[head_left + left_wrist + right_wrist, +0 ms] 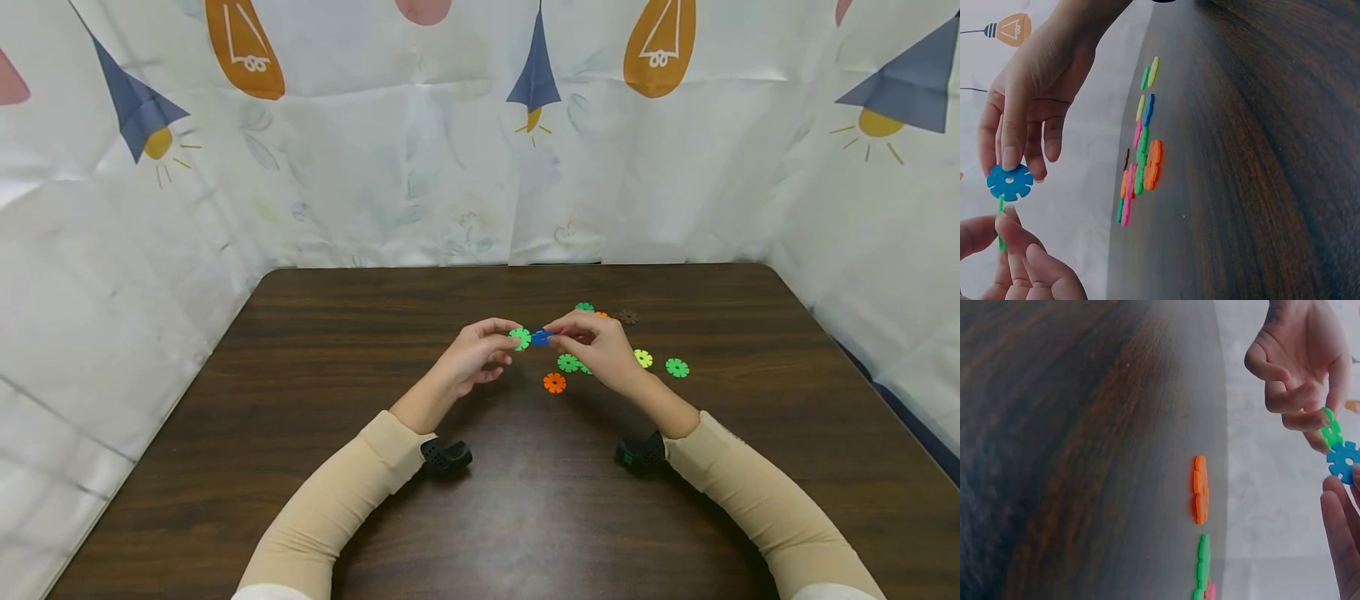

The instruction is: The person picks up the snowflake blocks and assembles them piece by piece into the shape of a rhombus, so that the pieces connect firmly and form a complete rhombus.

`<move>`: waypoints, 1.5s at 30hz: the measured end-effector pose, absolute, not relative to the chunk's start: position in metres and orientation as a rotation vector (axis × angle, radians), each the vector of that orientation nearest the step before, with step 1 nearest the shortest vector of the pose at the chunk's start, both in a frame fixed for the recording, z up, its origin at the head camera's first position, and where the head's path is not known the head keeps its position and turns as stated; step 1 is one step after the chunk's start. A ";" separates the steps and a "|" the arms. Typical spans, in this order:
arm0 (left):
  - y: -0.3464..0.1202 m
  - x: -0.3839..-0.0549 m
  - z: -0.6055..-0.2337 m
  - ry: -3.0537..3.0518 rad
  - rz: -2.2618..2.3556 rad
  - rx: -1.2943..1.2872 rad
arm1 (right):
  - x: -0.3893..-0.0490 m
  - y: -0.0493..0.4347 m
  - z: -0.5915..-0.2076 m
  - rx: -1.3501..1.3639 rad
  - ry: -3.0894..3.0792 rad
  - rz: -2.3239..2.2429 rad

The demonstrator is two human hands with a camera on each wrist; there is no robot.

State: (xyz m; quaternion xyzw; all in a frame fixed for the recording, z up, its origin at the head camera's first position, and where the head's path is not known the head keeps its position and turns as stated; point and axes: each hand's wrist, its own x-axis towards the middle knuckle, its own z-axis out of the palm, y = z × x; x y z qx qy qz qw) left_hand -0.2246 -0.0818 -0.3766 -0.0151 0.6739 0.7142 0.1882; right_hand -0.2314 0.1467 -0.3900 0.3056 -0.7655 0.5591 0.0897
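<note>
Above the table, my left hand [480, 354] pinches a green notched plastic disc [520, 338] between thumb and fingers. My right hand [596, 346] pinches a blue notched disc [541, 337] of the same kind. In the left wrist view the blue disc [1009, 182] meets the green disc [1002, 240] at its edge, the two standing crosswise. The right wrist view also shows the green disc [1332, 430] touching the blue disc [1342, 464] at the rim. How deep their slots engage, I cannot tell.
Several loose discs lie on the dark wooden table [337, 350] near my right hand: an orange disc [555, 382], a green one [677, 367], a yellow one [642, 358] and a brown one [628, 317]. A patterned white curtain [450, 167] stands behind the table.
</note>
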 end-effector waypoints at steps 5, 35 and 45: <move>-0.082 -0.224 -0.376 1.918 2.003 -0.045 | -0.231 0.146 -0.392 0.927 -2.255 1.660; -0.076 -0.220 -0.372 1.816 2.080 -0.112 | -0.228 0.137 -0.390 0.734 -2.219 2.006; -0.076 -0.221 -0.368 1.856 2.076 -0.104 | -0.224 0.134 -0.392 0.746 -2.137 2.048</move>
